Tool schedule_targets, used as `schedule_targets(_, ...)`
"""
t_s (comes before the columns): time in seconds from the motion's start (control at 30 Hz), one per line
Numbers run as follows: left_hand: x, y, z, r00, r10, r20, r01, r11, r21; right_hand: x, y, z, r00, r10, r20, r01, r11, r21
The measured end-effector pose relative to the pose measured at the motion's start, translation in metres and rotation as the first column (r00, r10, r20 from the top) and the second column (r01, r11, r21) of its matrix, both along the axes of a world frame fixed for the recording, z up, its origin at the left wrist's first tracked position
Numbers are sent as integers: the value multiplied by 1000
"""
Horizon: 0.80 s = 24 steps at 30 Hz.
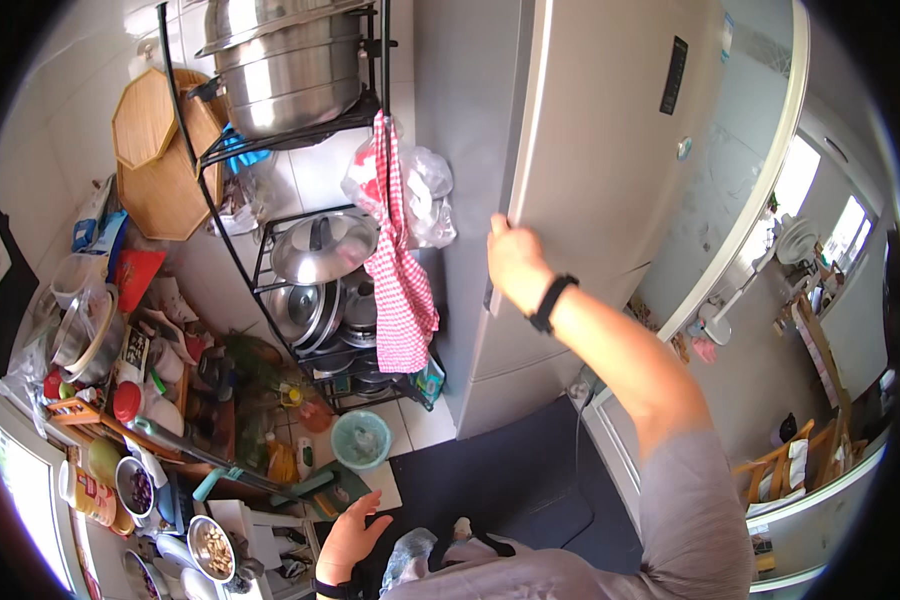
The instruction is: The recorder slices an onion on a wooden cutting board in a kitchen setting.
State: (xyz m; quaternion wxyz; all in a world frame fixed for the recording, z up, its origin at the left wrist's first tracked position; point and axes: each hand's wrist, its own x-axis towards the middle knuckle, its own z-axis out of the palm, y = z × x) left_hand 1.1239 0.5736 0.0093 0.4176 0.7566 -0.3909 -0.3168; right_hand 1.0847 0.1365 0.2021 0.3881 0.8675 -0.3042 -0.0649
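My right hand (516,262), with a black band at the wrist, reaches to the edge of the tall refrigerator's door (592,165). Its fingers curl around the door edge, and the fingertips are partly hidden. The door looks closed against the grey side of the refrigerator. My left hand (354,534) hangs low near the bottom of the view, its fingers apart and holding nothing. Beyond it stands a small light-green waste bin (361,440) with a liner. A red-and-white checked cloth (401,315) hangs from the black rack beside the refrigerator.
The black metal rack (217,202) holds a steel steamer pot (292,75) and pot lids (322,247). A cluttered counter at left bears bowls, one with nuts (211,550). A cable (579,465) lies across the dark floor mat (510,480). A door frame (750,247) stands at right.
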Motion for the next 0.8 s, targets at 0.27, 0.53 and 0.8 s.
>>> schedule_targets(0.27, 40, -148, 34, 946, -302, 117, 310, 949, -60, -229, 90, 15, 494, 203, 845, -592, 790, 157)
schedule_targets(0.53, 8, -379, 109, 746, -544, 383, 664, 650, -369, -328, 123, -37, -231, -279, 932, -211, 950, 231)
schedule_targets(0.8, -61, -472, 130, 586, -730, 352, 798, 447, -404, -394, 75, -44, -524, -110, 845, 155, 963, 221)
